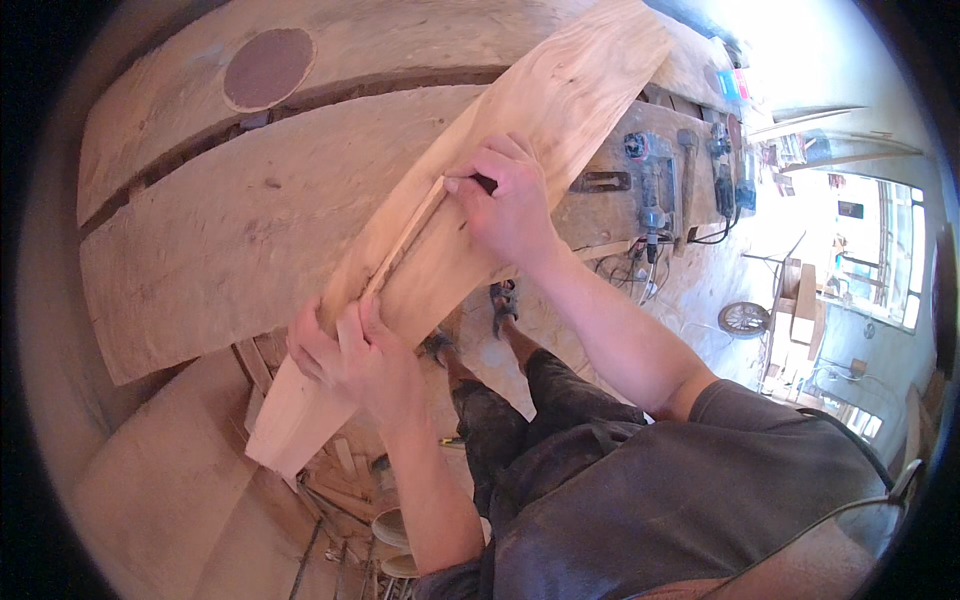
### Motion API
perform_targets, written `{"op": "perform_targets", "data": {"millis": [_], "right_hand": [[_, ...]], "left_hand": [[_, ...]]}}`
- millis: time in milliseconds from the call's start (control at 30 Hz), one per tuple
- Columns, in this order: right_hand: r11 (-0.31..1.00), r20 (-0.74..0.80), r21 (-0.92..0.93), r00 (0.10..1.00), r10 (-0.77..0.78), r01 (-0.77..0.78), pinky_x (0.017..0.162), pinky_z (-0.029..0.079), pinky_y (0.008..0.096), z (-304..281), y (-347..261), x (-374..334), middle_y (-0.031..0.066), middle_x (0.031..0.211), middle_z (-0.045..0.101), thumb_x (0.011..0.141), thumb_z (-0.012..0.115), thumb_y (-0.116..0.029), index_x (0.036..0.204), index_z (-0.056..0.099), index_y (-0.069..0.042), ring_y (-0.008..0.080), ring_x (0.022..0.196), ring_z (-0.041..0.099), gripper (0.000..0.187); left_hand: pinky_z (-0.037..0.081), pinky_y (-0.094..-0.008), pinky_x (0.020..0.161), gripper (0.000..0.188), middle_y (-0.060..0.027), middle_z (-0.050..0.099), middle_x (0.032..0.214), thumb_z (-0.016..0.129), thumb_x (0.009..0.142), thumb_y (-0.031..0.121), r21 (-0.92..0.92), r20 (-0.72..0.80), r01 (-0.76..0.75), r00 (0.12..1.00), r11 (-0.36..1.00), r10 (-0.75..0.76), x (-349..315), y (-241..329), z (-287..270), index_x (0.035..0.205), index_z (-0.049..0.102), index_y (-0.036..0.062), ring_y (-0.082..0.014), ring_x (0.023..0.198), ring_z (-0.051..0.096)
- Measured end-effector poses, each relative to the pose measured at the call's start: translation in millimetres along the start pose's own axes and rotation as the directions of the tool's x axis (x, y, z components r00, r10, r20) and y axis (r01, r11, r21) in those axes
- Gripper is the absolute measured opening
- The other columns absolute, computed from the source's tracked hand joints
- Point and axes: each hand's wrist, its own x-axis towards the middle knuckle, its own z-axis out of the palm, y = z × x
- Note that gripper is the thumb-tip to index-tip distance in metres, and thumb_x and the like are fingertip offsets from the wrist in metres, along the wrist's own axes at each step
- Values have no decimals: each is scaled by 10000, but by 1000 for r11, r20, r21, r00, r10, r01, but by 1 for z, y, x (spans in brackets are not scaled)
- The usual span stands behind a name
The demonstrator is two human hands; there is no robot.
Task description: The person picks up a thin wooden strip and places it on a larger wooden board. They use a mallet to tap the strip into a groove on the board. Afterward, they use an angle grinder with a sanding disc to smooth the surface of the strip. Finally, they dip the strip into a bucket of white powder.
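Note:
A long pale wooden plank (575, 90) lies slantwise across the workbench, its near end jutting past the bench edge. Along its upper face runs a thin wooden strip (408, 238), with a dark line beside it. My left hand (350, 345) pinches the strip's near end between thumb and fingers while resting on the plank. Farther up, my right hand (505, 200) has thumb and forefinger closed on the strip's other end. Whether the strip is loose from the plank or seated in it, I cannot tell.
The workbench (230, 220) has thick boards with a long gap between them. On it lie a round brown disc (270, 68) and, to the right, a corded power tool (655, 180). Wood scraps (345, 500) cover the floor below; a spoked wheel (745, 319) stands farther right.

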Motion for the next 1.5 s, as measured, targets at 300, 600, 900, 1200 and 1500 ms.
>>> {"op": "perform_targets", "data": {"millis": [300, 600, 900, 1200, 1500], "right_hand": [[996, 56, 30, 995, 87, -88, 820, 464, 429, -4, 0, 1, 122, 801, 654, 752, 758, -95, 782, 713, -34, 318, 853, 597, 81], [999, 74, -5, 997, 34, -34, 759, 478, 355, 0, -1, -4, 87, 817, 634, 810, 756, -48, 851, 726, -26, 243, 846, 594, 55], [999, 24, 39, 1000, 12, -13, 768, 455, 396, 3, 3, -3, 84, 765, 628, 761, 747, -45, 795, 726, -51, 282, 804, 571, 40], [1000, 29, 31, 1000, 0, -1, 774, 453, 402, 4, 9, -5, 88, 798, 644, 759, 753, -64, 786, 726, -65, 288, 824, 558, 39], [1000, 28, 26, 1000, 0, -1, 835, 434, 404, 2, 7, -3, 69, 805, 640, 772, 759, -89, 847, 753, -104, 283, 851, 561, 76]], "left_hand": [[374, -583, 1072, 395, -169, 558, 1275, 768, 857, 237, -92, -3, 69, 998, 993, -70, -5, -9, -12, 1148, 608, 24, -410, 1202, 500], [386, -545, 1072, 257, -121, 608, 1236, 845, 761, 205, -86, -37, 94, 995, 992, -97, -5, -20, -16, 904, 700, 47, -361, 1199, 516], [405, -498, 995, 206, -74, 646, 1179, 882, 701, 189, -116, -90, 57, 994, 992, -68, -1, -26, -13, 732, 708, 85, -327, 1153, 547], [384, -495, 992, 198, -63, 640, 1192, 878, 703, 179, -118, -62, 56, 996, 991, -64, 1, -25, -15, 758, 705, 99, -321, 1145, 543], [393, -506, 1012, 192, -82, 620, 1226, 858, 762, 238, -55, -11, 61, 998, 997, -62, 0, -25, -13, 830, 740, 103, -342, 1188, 515]]}}
